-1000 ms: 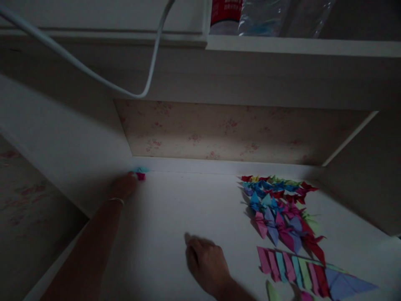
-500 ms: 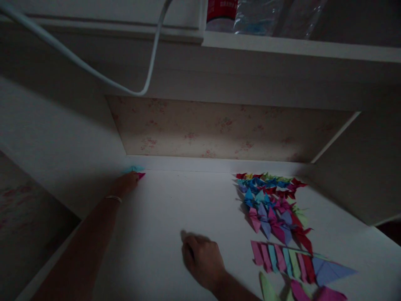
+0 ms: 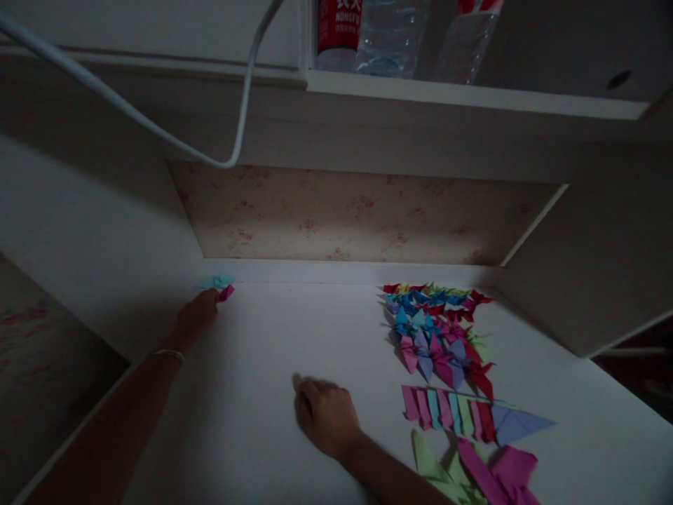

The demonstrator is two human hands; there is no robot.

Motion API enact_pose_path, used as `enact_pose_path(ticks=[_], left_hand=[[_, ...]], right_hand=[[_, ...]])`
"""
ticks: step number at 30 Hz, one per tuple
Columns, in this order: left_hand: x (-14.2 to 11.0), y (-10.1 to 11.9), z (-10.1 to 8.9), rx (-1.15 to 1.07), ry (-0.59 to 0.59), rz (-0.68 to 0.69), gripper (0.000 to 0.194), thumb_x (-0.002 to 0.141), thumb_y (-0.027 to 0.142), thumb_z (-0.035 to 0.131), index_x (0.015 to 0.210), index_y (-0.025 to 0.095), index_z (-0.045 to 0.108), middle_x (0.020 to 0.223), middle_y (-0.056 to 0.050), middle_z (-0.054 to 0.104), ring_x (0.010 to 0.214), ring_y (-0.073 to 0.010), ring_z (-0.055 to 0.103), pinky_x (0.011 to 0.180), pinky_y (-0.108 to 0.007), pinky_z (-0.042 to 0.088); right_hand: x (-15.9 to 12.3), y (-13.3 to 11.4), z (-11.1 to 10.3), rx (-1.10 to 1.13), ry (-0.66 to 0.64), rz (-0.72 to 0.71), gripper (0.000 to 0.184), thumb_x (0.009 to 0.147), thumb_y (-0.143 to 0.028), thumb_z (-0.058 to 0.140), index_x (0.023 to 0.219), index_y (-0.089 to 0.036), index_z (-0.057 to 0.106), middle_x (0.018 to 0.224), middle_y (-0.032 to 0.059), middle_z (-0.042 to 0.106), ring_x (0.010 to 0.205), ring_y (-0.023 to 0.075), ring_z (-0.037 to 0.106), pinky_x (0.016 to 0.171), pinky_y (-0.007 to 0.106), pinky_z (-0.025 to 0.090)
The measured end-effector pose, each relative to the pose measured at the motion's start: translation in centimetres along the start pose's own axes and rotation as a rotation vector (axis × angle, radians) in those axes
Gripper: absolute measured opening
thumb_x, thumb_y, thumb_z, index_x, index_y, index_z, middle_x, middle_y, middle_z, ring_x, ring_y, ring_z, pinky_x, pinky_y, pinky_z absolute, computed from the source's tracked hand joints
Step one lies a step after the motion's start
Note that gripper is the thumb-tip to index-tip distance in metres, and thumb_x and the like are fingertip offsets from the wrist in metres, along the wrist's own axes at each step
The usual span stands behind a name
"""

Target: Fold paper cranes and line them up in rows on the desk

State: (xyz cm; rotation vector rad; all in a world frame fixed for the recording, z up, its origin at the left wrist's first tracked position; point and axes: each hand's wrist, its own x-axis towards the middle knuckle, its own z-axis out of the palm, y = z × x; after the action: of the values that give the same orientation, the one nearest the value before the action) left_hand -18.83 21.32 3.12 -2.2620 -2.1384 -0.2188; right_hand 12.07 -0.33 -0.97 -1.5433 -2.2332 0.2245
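Observation:
At the far left corner of the white desktop, my left hand point(image 3: 200, 310) is closed on a small pink folded paper point(image 3: 226, 293), whose end sticks out past the fingers. Just behind it lies a light-blue folded paper point(image 3: 218, 281), partly covered. My right hand point(image 3: 329, 419) rests on the desk near the middle, its fingers curled into a loose fist with nothing seen in them. To its right lie rows of colourful origami cranes point(image 3: 434, 354), and nearer me a row of folded paper strips point(image 3: 446, 410).
Larger green folded paper point(image 3: 439, 466) and magenta folded paper point(image 3: 507, 473) lie at the front right. A white cable point(image 3: 173, 146) hangs across the upper left. Plastic bottles point(image 3: 392, 38) stand on the shelf point(image 3: 473, 98) above. Side panels border the desk.
The pink paper's visible end has turned slightly in my left hand, which stays by the corner. My right hand keeps its curled pose. The view has shifted, showing more of the shelf.

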Motion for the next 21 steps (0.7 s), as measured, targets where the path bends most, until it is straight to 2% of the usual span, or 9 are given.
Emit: enact_pose_path(ticks=[4,7,9,12,14,17,19,21], left_hand=[[-1.8,2.7,0.1,-0.071,0.039,0.09,0.025,0.084,0.011,0.037,0.095,0.018,0.058,0.111,-0.007,0.062,0.107,-0.0196,0.054,0.094,-0.027,0.038],[-4.0,5.6,0.4,-0.143,0.028,0.166,0.027,0.084,0.014,0.037,0.096,0.017,0.062,0.109,-0.007,0.064,0.106,-0.0186,0.056,0.096,-0.026,0.039],[-5.9,7.7,0.6,-0.188,0.022,0.201,0.03,0.086,0.018,0.036,0.099,0.018,0.063,0.109,-0.005,0.064,0.104,-0.0187,0.057,0.094,-0.027,0.042],[-8.7,11.1,0.8,-0.38,0.0,0.232,0.031,0.087,0.026,0.037,0.101,0.021,0.064,0.112,-0.003,0.063,0.102,-0.0187,0.058,0.087,-0.028,0.049],[-10.4,13.3,0.7,-0.589,-0.046,0.244,0.03,0.087,0.029,0.038,0.1,0.022,0.065,0.11,-0.004,0.063,0.095,-0.0185,0.061,0.077,-0.028,0.053],[-12.4,16.9,-0.1,-0.775,-0.092,0.316,0.026,0.084,0.026,0.043,0.092,0.022,0.067,0.094,-0.002,0.067,0.08,-0.0164,0.063,0.069,-0.025,0.053],[-13.4,19.5,-0.8,-0.813,-0.09,0.38,0.022,0.083,0.025,0.046,0.085,0.023,0.068,0.084,-0.001,0.069,0.076,-0.0156,0.063,0.071,-0.025,0.051],[-14.1,22.4,-1.3,-0.86,-0.099,0.423,0.02,0.083,0.025,0.049,0.082,0.023,0.068,0.085,0.0,0.071,0.078,-0.015,0.064,0.073,-0.024,0.051]], right_hand=[[-0.1,-0.2,-0.2,0.015,-0.034,0.037,0.021,0.089,-0.023,0.042,0.1,-0.023,0.061,0.088,0.0023,0.071,0.076,0.0165,0.066,0.07,0.025,0.048],[-0.2,0.1,-0.7,0.134,-0.072,0.067,0.021,0.087,-0.02,0.044,0.094,-0.024,0.064,0.095,0.0002,0.07,0.083,0.0156,0.065,0.076,0.025,0.048],[-0.4,0.5,-1.6,0.316,-0.18,0.061,0.019,0.083,-0.018,0.049,0.089,-0.024,0.067,0.093,-0.0014,0.071,0.083,0.0145,0.065,0.075,0.024,0.047],[-1.6,1.3,-4.4,0.718,-0.391,0.111,0.02,0.082,-0.019,0.051,0.091,-0.021,0.069,0.081,-0.0008,0.069,0.065,0.0113,0.061,0.059,0.02,0.046],[-3.3,2.1,-7.2,0.957,-0.419,0.179,0.021,0.085,-0.024,0.051,0.097,-0.019,0.067,0.078,-0.0001,0.067,0.058,0.0092,0.056,0.055,0.02,0.044],[-6.8,4.5,-11.9,1.121,-0.263,0.296,0.023,0.083,-0.037,0.058,0.093,-0.018,0.067,0.075,0.0005,0.064,0.058,0.0098,0.054,0.058,0.023,0.044],[-9.8,7.2,-14.6,1.083,-0.059,0.417,0.027,0.08,-0.043,0.061,0.086,-0.018,0.068,0.074,0.0014,0.062,0.059,0.0118,0.053,0.056,0.024,0.044],[-13.2,11.0,-16.5,0.937,0.179,0.55,0.029,0.082,-0.046,0.059,0.083,-0.019,0.069,0.072,0.0028,0.06,0.062,0.0144,0.052,0.059,0.027,0.044]])
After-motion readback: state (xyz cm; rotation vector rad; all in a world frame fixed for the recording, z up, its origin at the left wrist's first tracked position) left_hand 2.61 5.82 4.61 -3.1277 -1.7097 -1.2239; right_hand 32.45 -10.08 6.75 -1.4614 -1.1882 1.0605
